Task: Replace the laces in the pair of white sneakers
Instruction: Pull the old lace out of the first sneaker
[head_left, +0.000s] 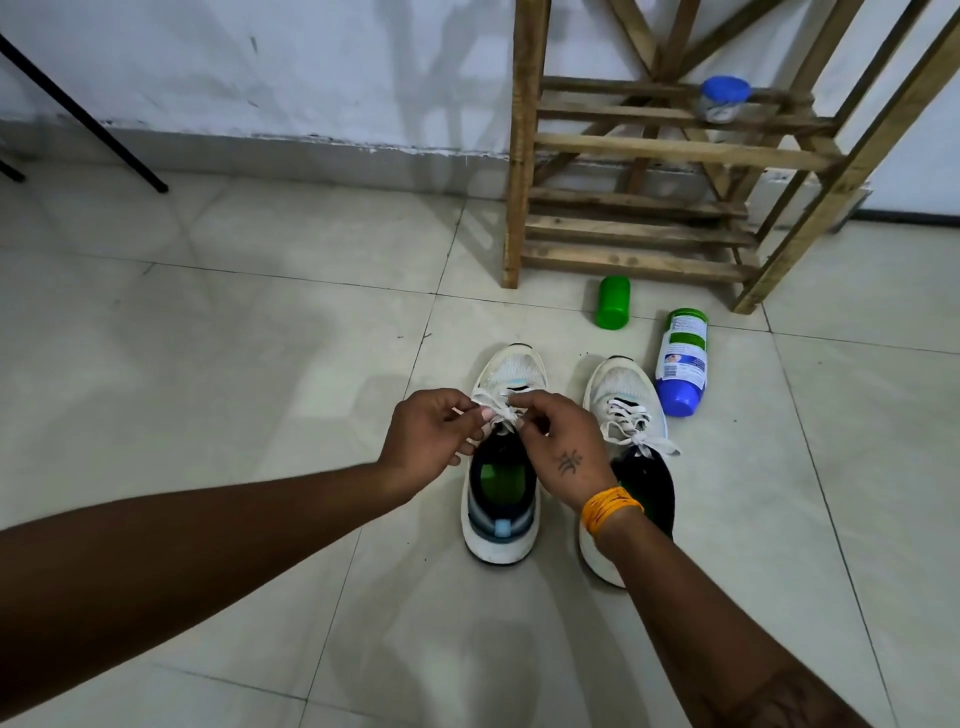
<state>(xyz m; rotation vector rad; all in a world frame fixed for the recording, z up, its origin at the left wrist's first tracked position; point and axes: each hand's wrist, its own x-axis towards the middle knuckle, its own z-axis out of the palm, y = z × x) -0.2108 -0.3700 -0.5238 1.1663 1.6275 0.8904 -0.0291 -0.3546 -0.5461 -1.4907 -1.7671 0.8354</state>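
Both hands | fingers pinch lace | left sneaker

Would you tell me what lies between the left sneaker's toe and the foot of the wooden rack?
In the head view, only bare tiled floor lies between the left sneaker and the wooden rack; the green bottle lies off to the right of that stretch.

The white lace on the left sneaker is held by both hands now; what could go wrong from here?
1. Both the left hand and right hand pinch the white lace at its bow; a hard pull might tighten it into a knot.
2. The left white mesh sneaker stands free on the pale tiled floor, so it could slide or tip.
3. The lying blue and green bottle nearby could roll if bumped.
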